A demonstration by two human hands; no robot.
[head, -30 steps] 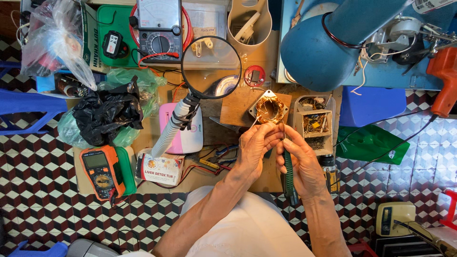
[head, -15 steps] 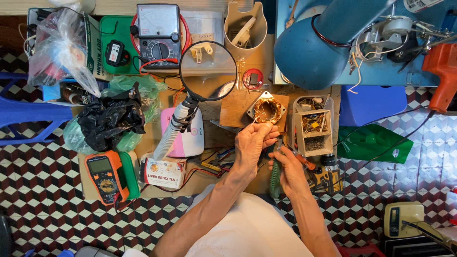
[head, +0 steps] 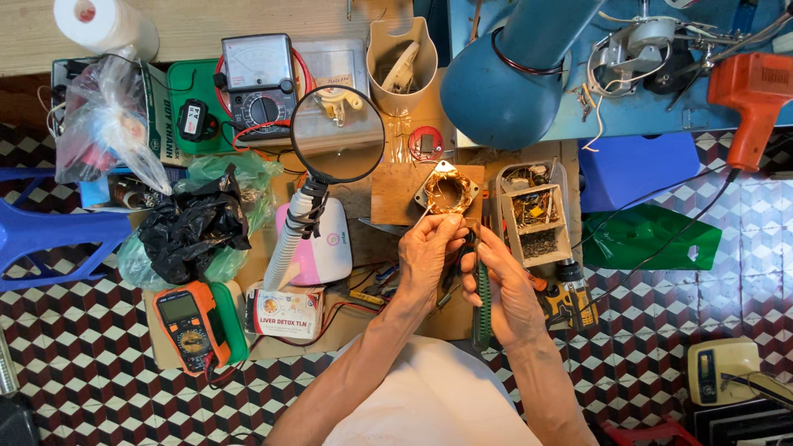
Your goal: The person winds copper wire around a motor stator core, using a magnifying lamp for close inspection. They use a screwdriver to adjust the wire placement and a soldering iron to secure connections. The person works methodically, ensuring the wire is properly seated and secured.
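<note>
A motor stator with copper windings lies on a wooden block in the middle of the low bench. My left hand sits just below it, fingers pinched together on a thin wire that runs from the stator. My right hand is closed around a tool with green handles, held upright, its tip close to my left fingers. The tool's jaws are hidden behind my fingers.
A round magnifier on a flexible neck stands left of the stator on a pink-white base. An orange multimeter, an analog meter, a black bag, a parts tray, a blue fan housing and an orange heat gun surround it.
My hands have drawn slightly down and away from the stator. The green-handled tool has stayed in my right hand, now upright near the left fingers.
</note>
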